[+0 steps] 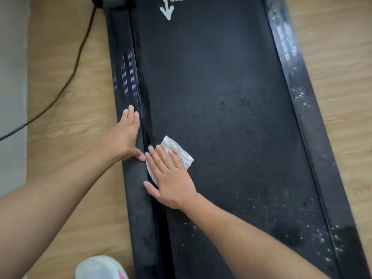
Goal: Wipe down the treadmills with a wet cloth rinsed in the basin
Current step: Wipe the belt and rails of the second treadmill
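cloth under right hand

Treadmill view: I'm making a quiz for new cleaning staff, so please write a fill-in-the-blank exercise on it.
The right hand presses a white ____ flat on the treadmill belt.
The left hand rests open on the ____ side rail.
The white arrow on the belt points ____ the person.
A black ____ crosses the wooden floor beside the treadmill.
Missing: cloth; left; toward; cable.
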`<control>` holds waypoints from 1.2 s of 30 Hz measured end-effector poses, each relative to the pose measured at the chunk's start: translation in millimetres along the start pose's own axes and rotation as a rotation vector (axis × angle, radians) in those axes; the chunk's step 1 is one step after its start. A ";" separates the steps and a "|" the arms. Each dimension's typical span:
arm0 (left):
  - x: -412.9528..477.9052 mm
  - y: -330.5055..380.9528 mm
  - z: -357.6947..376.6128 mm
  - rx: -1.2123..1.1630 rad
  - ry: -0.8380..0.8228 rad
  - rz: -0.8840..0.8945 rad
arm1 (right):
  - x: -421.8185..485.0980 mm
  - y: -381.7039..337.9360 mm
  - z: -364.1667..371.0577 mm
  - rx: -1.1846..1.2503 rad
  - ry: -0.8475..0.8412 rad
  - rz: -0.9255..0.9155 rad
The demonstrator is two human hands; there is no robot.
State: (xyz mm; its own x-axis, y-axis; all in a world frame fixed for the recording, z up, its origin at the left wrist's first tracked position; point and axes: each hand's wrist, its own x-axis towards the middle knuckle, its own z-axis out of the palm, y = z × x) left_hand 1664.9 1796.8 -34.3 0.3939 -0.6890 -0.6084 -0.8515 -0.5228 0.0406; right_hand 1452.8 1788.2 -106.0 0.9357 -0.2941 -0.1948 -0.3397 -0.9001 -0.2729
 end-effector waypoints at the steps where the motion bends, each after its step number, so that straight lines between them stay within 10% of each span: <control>1: -1.3 1.6 -1.3 0.013 -0.012 -0.011 | -7.0 19.9 -4.0 -0.026 -0.013 -0.105; 4: -0.9 5.2 -2.7 0.044 -0.039 -0.035 | -34.8 104.4 -18.0 -0.098 0.008 -0.096; 9: 0.8 4.3 1.4 0.032 -0.044 -0.053 | -106.1 250.3 -51.9 0.035 0.050 0.561; 15: 0.8 4.6 2.0 -0.084 -0.047 -0.074 | -88.3 190.2 -39.0 0.267 0.189 1.116; 22: 6.4 11.7 5.9 -0.092 -0.029 -0.089 | -18.9 -14.0 5.7 0.124 0.084 0.355; 27: 5.7 15.7 0.1 -0.066 -0.043 -0.103 | -48.3 58.7 -0.6 -0.047 0.015 -0.045; 36: 3.7 4.4 6.5 -0.190 -0.027 -0.069 | -143.6 253.9 -47.1 0.173 0.112 0.836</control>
State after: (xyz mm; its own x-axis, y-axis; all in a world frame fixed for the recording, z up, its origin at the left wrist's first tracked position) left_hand 1660.4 1795.3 -41.5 0.4372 -0.6359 -0.6360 -0.7413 -0.6552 0.1454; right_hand 1236.7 1586.7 -102.9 0.3721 -0.8770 -0.3039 -0.9228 -0.3144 -0.2226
